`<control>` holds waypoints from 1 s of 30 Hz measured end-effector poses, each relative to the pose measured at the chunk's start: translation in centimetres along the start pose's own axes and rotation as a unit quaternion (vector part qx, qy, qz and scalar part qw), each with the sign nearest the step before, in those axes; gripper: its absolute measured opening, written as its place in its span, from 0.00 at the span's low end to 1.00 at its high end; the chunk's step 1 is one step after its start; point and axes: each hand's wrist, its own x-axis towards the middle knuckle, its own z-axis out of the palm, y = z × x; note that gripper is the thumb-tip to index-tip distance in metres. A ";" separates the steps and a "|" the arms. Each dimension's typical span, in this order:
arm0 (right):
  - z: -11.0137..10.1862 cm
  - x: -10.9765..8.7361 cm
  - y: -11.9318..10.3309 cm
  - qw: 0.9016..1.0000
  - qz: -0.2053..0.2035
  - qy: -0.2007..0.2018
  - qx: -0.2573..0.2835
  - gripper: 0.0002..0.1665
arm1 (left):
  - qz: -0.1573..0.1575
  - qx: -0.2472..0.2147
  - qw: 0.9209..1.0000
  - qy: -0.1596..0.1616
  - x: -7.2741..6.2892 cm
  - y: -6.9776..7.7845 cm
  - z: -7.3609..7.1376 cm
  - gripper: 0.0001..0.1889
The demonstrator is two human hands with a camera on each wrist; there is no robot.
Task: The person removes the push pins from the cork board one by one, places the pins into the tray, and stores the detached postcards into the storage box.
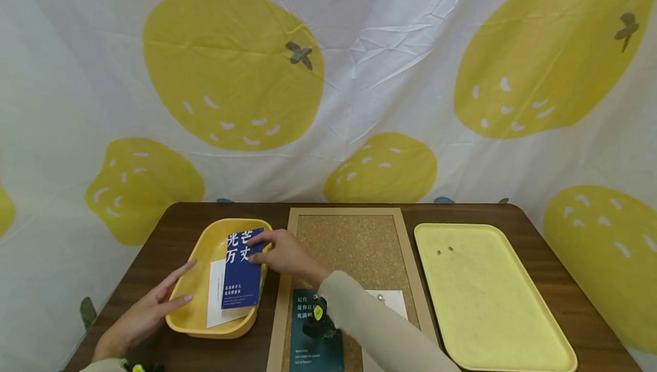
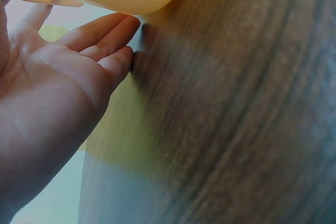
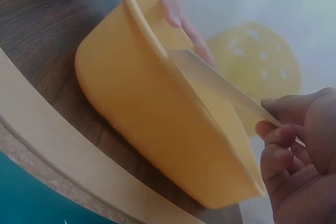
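My right hand (image 1: pixel 284 253) pinches the edge of a dark blue card (image 1: pixel 241 283) with white Chinese characters. The card is over a yellow plastic basin (image 1: pixel 192 309), its lower part overlapping a white card (image 1: pixel 214 298) inside. From the right wrist view, the card (image 3: pixel 220 85) appears nearly edge-on between thumb and fingers, tilted over the rim. My left hand (image 1: pixel 146 309) lies at the basin's left side, with thumb and forefinger reaching over the rim. In the left wrist view, the other fingers of the left hand (image 2: pixel 63 72) extend fairly straight under the basin's outer wall.
A wood-framed cork board (image 1: pixel 349 246) lies beside the basin. On its lower part are a dark green card (image 1: pixel 315 349) and a white card (image 1: pixel 395 303), partly behind my right sleeve. Farther right, a pale yellow tray (image 1: pixel 493 298) carries two small pieces near its top left.
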 end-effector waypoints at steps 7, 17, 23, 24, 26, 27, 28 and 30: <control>0.5 -0.1 0.1 1.000 -0.008 -0.017 -0.018 0.18 | 0.008 -0.021 1.000 -0.013 -0.2 -0.1 0.0 0.41; 1.0 -0.3 -0.1 0.999 0.004 -0.024 -0.020 0.19 | -0.004 -0.018 1.000 -0.011 -0.3 -0.1 0.0 0.41; 1.2 -0.4 -0.2 0.999 0.010 -0.025 -0.027 0.18 | -0.001 -0.017 1.000 -0.010 -0.2 0.0 -0.1 0.41; 1.2 -0.4 -0.2 0.999 0.010 -0.025 -0.028 0.18 | 0.001 -0.017 1.000 -0.011 -0.2 0.0 -0.1 0.41; 1.3 -0.5 -0.3 0.999 0.010 -0.025 -0.028 0.18 | 0.003 -0.018 1.000 -0.010 -0.2 0.0 -0.1 0.41; 1.3 -0.5 -0.2 0.999 0.009 -0.026 -0.028 0.18 | 0.004 -0.018 1.000 -0.009 -0.2 0.0 -0.1 0.41; 1.4 -0.5 -0.2 0.999 0.007 -0.027 -0.027 0.18 | 0.007 -0.018 1.000 -0.011 -0.2 0.0 -0.1 0.41; 1.4 -0.5 -0.2 0.999 0.004 -0.028 -0.026 0.18 | 0.011 -0.018 1.000 -0.010 -0.3 0.0 0.0 0.41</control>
